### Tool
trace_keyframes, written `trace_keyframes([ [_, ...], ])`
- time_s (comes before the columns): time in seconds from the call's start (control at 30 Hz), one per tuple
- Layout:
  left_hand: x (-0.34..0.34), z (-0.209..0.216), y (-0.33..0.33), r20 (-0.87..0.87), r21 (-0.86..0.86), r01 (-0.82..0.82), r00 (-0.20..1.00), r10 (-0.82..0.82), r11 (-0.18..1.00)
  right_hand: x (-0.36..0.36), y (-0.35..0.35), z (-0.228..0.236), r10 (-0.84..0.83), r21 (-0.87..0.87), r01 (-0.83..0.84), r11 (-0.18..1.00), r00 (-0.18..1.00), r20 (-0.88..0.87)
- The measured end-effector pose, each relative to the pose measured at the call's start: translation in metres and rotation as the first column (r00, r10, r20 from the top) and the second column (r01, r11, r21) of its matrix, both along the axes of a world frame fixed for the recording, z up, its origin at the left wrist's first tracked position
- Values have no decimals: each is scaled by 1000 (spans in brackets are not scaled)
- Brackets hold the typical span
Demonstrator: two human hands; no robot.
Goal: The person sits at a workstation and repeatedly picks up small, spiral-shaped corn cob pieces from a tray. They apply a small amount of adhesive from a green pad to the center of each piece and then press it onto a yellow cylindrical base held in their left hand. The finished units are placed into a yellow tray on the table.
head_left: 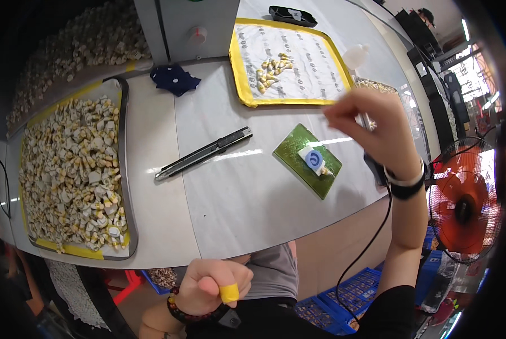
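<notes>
My left hand (pixel 216 285) is closed near my body, below the table's front edge, with yellow tape round one finger. Whatever it may hold is hidden. Over the table's right side, my right hand (pixel 377 121) is raised with thumb and fingers pinched together. Its fingertips are slightly blurred, and anything between them is too small to make out. Below and left of it lies a green rectangular plate (pixel 290 148). A small white piece with a blue ring mark (pixel 314 160) rests on the plate. A black and silver utility knife (pixel 205 153) lies farther left.
A yellow-edged tray (pixel 125 169) at left is heaped with small white and yellow pieces. Another yellow-edged tray (pixel 315 68) holds several pieces on paper. Behind are a grey machine (pixel 188 34), dark blue cloth (pixel 175 79) and white bottle (pixel 355 56). An orange fan (pixel 465 212) stands right.
</notes>
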State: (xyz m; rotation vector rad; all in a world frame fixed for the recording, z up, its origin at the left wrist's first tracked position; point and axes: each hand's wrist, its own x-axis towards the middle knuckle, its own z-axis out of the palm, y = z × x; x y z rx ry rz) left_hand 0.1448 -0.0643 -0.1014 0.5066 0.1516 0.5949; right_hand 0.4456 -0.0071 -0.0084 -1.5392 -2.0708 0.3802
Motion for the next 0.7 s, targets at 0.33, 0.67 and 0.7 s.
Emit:
trace_keyframes([
  [0.33,1,21,11,-121,-53,54,991,-60,997,-10,-47,-33,-77,53,65,996,963,258],
  [0.67,-1,7,-2,0,-61,-30,1000,30,998,-13,-42,-36,17,36,-34,999,917,399],
  [0.7,-3,5,0,9,-64,-14,1000,15,998,-13,-44,-35,21,39,-43,998,896,444],
])
